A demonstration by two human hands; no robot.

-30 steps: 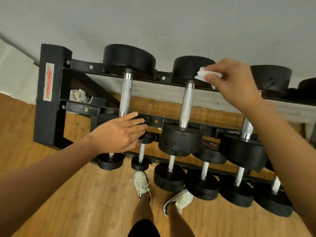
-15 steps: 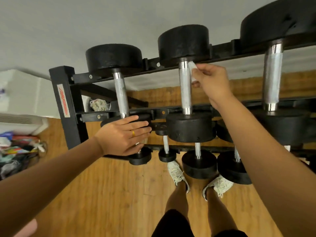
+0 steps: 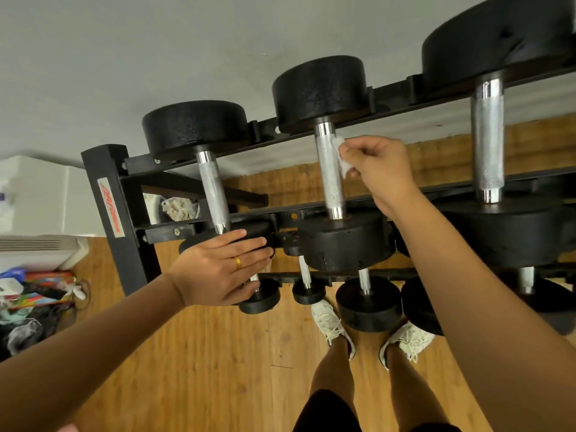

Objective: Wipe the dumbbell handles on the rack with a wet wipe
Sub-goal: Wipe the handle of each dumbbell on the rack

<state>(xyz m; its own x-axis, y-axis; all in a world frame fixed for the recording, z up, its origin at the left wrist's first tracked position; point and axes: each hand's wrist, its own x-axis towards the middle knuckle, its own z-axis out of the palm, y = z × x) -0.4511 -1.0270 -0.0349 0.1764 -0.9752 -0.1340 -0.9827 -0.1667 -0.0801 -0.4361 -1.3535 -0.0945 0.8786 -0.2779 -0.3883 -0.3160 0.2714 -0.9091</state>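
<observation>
The dumbbell heads are matte black with a fine speckle. Their handles are bright silver with a cross-hatched knurl. The rack is black, and its label at centre left is white with red lettering. The wet wipe is white. The plank floor is honey-brown, the wall pale grey, the ring gold and the shoes off-white.

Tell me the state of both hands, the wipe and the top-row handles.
right hand: pinches the wet wipe.
wet wipe: crumpled, pressed against the middle handle.
middle handle: racked, wipe against it.
left hand: fingers straight, resting on left dumbbell's front weight.
left handle: untouched.
right handle: untouched.
</observation>
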